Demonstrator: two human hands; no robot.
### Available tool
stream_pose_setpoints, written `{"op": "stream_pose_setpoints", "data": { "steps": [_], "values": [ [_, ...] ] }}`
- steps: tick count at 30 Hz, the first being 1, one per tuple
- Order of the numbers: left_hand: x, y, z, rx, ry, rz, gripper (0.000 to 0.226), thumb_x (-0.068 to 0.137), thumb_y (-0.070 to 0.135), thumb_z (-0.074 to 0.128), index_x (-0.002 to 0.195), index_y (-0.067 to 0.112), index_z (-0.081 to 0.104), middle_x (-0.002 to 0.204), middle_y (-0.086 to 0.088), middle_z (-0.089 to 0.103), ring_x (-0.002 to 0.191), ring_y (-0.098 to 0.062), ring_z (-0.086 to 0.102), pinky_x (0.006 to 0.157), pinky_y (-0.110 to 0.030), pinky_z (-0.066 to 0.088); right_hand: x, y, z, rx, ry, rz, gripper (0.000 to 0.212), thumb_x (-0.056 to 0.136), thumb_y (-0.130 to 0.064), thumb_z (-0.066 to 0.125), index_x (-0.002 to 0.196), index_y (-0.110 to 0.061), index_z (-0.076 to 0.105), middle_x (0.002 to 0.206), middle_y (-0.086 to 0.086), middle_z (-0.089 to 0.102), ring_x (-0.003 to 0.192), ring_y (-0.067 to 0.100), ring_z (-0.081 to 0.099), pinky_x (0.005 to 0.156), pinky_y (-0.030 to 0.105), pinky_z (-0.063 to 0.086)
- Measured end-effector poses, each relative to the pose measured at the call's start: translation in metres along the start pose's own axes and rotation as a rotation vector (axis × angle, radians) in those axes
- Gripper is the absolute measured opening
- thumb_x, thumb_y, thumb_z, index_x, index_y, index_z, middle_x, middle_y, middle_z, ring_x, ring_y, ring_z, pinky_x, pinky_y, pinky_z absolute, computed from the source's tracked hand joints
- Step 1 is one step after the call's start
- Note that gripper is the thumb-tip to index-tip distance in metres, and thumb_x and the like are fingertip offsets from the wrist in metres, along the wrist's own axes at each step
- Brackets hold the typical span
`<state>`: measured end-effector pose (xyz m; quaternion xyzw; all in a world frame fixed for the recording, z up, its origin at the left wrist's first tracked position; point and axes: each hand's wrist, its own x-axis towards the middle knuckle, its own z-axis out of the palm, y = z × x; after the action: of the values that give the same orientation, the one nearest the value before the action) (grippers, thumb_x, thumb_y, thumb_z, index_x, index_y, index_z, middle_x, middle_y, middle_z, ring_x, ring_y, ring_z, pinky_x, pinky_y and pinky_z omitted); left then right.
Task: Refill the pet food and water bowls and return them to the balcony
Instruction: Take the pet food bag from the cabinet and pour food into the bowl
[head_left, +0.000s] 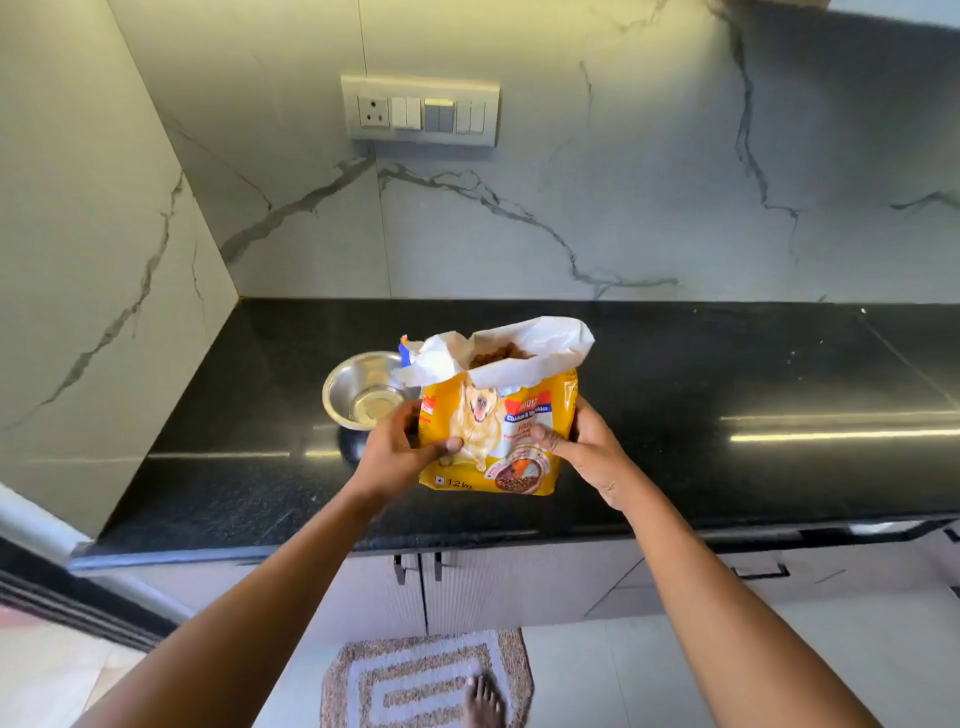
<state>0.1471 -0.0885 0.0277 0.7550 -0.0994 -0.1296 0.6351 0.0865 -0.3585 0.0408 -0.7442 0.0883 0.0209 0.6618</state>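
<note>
Hands meet at the centre of my frame around a glossy yellow plastic pet food bag (498, 436) printed with a golden dog. My left hand (402, 454) wraps the bag's left edge, thumb pressed flat across the printed front; my right hand (587, 452) grips the right edge the same way, thumb on the label. The bag stands upright on the polished black speckled stone countertop (727, 374), its crinkled white inner lining folded open at the top, and I can see brown kibble (498, 356) heaped inside the mouth.

Just left of the bag, partly hidden behind its folded lip, sits a round shiny stainless-steel bowl (361, 389); whether it touches the bag I cannot tell. Its bottom looks bare and reflective.

Behind the counter rises a white marble-look wall with grey veins, and a cream rectangular switch panel (421, 110) with one socket is mounted in the upper centre. At the bottom of the frame lies a woven brown-and-white octagonal mat (415, 680) on pale floor tiles, with a bare foot (483, 701) resting on its right part.
</note>
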Motion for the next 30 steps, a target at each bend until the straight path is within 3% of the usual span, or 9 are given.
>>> {"op": "stream_pose_setpoints", "data": {
  "steps": [4,9,14,18,22,27,30],
  "values": [
    [0.015,0.065,-0.01,-0.016,0.041,0.132,0.058,0.077,0.034,0.087,0.124,0.013,0.06,0.109,-0.005,0.075,0.095,-0.021,0.074,0.073,-0.031,0.062,0.001,-0.063,-0.005,0.009,0.092,-0.168,0.065,0.083,-0.044,0.08,0.139,-0.022,0.057,0.13,-0.001,0.074,0.119,0.016,0.072,0.1,0.039,0.059],
    [0.027,0.146,-0.018,-0.044,0.058,0.272,0.059,0.074,0.041,0.085,0.119,0.011,0.062,0.104,-0.01,0.075,0.093,-0.029,0.075,0.078,-0.044,0.064,-0.005,-0.141,-0.01,0.001,0.199,-0.344,0.058,0.085,-0.047,0.074,0.134,-0.019,0.06,0.124,-0.002,0.076,0.112,0.016,0.075,0.091,0.032,0.061],
    [0.038,0.233,-0.017,-0.042,0.079,0.461,0.059,0.072,0.053,0.081,0.113,0.013,0.067,0.096,-0.006,0.077,0.083,-0.024,0.076,0.066,-0.039,0.062,-0.007,-0.218,-0.028,0.024,0.354,-0.513,0.054,0.084,-0.049,0.074,0.125,-0.014,0.066,0.117,0.004,0.079,0.106,0.023,0.077,0.093,0.045,0.062],
    [0.053,0.312,-0.016,-0.025,0.087,0.567,0.058,0.077,0.054,0.08,0.115,0.012,0.066,0.099,-0.006,0.078,0.085,-0.022,0.077,0.071,-0.04,0.064,-0.004,-0.294,-0.053,-0.003,0.424,-0.641,0.036,0.086,-0.05,0.073,0.111,-0.024,0.071,0.11,0.0,0.081,0.102,0.022,0.078,0.086,0.04,0.063],
    [0.079,0.392,-0.009,-0.046,0.096,0.651,0.051,0.082,0.046,0.08,0.114,0.008,0.068,0.102,-0.009,0.078,0.089,-0.023,0.077,0.076,-0.041,0.064,0.012,-0.371,-0.088,-0.052,0.509,-0.785,0.043,0.093,-0.048,0.075,0.121,-0.015,0.073,0.113,0.007,0.081,0.102,0.027,0.079,0.088,0.043,0.064],
    [0.132,0.475,0.011,-0.038,0.074,0.687,0.029,0.09,0.036,0.075,0.109,0.015,0.069,0.102,-0.003,0.076,0.091,-0.019,0.075,0.08,-0.037,0.063,0.046,-0.447,-0.131,-0.099,0.514,-0.776,0.044,0.099,-0.048,0.068,0.13,-0.017,0.069,0.111,0.001,0.081,0.092,0.016,0.081,0.074,0.031,0.062],
    [0.184,0.506,0.03,-0.021,0.14,0.659,0.037,0.088,0.036,0.076,0.114,0.01,0.068,0.105,-0.007,0.075,0.095,-0.024,0.074,0.086,-0.044,0.061,0.082,-0.474,-0.158,-0.08,0.487,-0.738,0.039,0.103,-0.041,0.064,0.132,-0.016,0.067,0.108,-0.001,0.081,0.085,0.012,0.08,0.07,0.03,0.06]
  ]
}}
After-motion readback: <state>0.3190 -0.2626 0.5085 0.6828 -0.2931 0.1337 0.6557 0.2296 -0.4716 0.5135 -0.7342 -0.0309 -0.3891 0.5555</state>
